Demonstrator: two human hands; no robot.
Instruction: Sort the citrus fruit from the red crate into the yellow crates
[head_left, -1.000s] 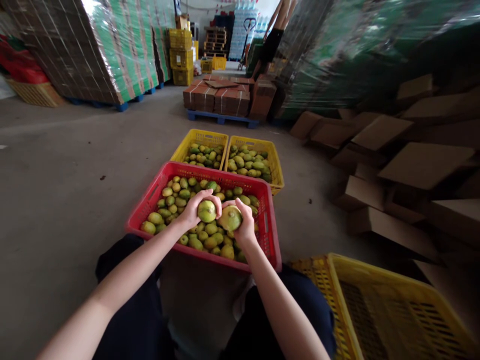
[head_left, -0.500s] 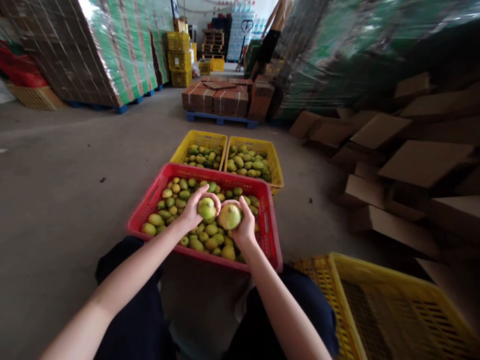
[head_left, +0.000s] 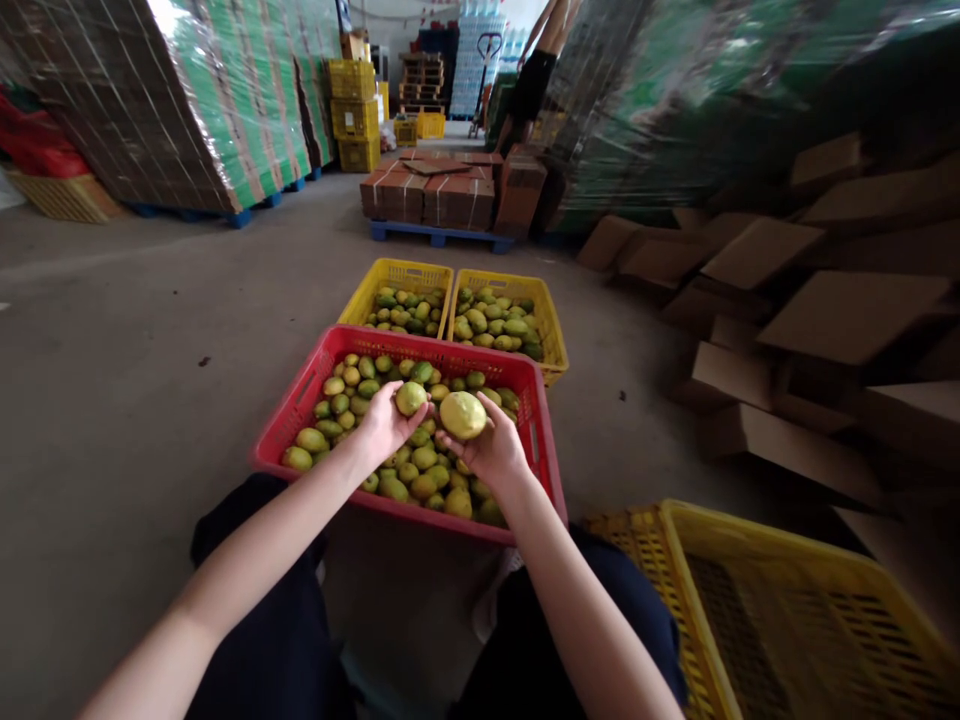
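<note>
My left hand [head_left: 386,425] holds a small green-yellow lemon [head_left: 411,399], its fingers curled round the fruit's underside. In my right hand [head_left: 493,445] rests a larger, paler yellow lemon [head_left: 463,415], cradled between thumb and fingers. Both hands are side by side above a red plastic crate [head_left: 541,430] that contains many green and yellow lemons [head_left: 424,458]. My forearms hide part of the crate's near side.
Two yellow crates [head_left: 555,325] of similar fruit stand just beyond the red one. A yellow crate [head_left: 679,560] is at my right knee. Flattened cardboard boxes [head_left: 855,315] lie along the right. Bundled cardboard [head_left: 457,200] sits on a blue pallet [head_left: 435,236] ahead; a person [head_left: 536,80] is behind it.
Both lemons have been turned in my hands, showing their sides instead of their ends. My fingers have loosened round them, and my right hand now supports its lemon more from below.
</note>
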